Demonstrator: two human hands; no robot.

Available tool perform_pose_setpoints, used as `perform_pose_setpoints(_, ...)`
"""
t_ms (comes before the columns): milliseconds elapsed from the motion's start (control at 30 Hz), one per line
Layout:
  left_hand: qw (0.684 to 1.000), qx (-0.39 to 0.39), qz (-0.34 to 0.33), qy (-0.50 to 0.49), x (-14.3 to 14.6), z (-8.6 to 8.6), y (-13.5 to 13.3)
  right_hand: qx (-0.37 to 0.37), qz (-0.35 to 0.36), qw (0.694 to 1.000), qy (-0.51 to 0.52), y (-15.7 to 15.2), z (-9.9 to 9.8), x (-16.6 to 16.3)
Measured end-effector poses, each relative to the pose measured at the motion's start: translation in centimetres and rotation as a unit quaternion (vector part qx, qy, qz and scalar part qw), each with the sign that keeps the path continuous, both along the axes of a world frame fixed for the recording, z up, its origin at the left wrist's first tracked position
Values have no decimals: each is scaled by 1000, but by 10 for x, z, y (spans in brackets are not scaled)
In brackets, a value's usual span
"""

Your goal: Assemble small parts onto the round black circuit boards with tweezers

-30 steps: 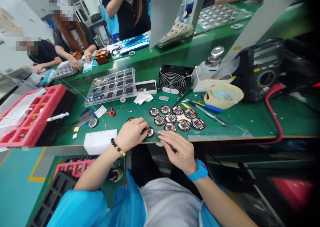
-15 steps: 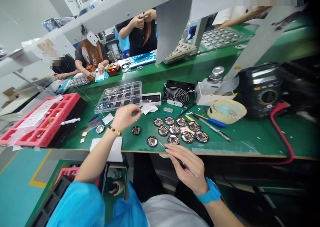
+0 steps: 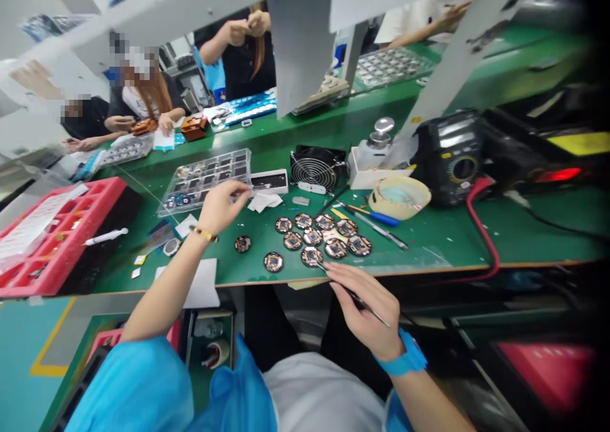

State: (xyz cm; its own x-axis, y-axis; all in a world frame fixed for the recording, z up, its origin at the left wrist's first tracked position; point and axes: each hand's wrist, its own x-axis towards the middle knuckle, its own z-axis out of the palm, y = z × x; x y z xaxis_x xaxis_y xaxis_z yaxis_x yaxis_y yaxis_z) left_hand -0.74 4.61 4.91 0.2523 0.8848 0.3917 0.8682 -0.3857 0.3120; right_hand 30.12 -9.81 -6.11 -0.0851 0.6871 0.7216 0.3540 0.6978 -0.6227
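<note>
My right hand (image 3: pixel 366 302) is closed round a pair of slim metal tweezers (image 3: pixel 355 297) at the bench's front edge. Their tip reaches the lower edge of a round circuit board (image 3: pixel 312 256). Several similar boards lie grouped just beyond, among them one at the right (image 3: pixel 359 245). Two lie apart to the left, a nearer board (image 3: pixel 273 262) and a smaller-looking one (image 3: pixel 243 244). My left hand (image 3: pixel 223 206) hovers over the bench in front of the clear compartment box (image 3: pixel 210 176), its fingers curled toward the thumb. Whatever they may pinch is too small to make out.
A pink tray (image 3: pixel 61 241) stands at left beside a white syringe-like tube (image 3: pixel 107 236). Behind the boards are a fan (image 3: pixel 314 168), a tape roll (image 3: pixel 399 198), pens (image 3: pixel 384 218) and a black device (image 3: pixel 450 159). Co-workers sit across the bench.
The tweezers' tip has moved from between two boards onto the lower edge of one. My left hand stays raised with curled fingers. The whole view has shifted, so the bench appears further left.
</note>
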Motion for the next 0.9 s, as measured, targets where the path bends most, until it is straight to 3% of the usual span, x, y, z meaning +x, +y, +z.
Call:
perform_pose_setpoints(100, 991, -36, -127, 13, 29, -27, -65, -23, -18, 999, 17, 2, 3, 5)
perform_pose_setpoints(200, 986, -42, -157, 33, 50, -56, -107, -43, -25, 999, 13, 4, 4, 7)
perform_pose_setpoints(300, 986, -39, -158, 38, 51, -73, -114, -41, -23, 999, 4, 6, 1, 5)
perform_pose_setpoints(433, 989, -36, -135, 51, 24, -65, -101, -44, -24, 999, 10, 9, -5, 3)
perform_pose_setpoints(567, 996, -29, -88, 0, -13, -39, -69, -42, -28, 999, 7, 12, -10, 4)
perform_pose_setpoints(667, 998, 4, 45, -49, -41, -15, -11, -42, -30, 999, 4, 15, -11, 4)
perform_pose_setpoints(733, 992, -41, 115, -25, -58, -3, 36, -47, -36, 998, 6, 16, -11, 5)
perform_pose_setpoints(833, 988, -78, 136, -4, -73, 7, 97, -55, -49, 997, 5, 17, -13, 5)
perform_pose_setpoints(900, 986, -93, 142, 9, -75, 8, 121, -55, -50, 997, -1, 16, -14, 5)
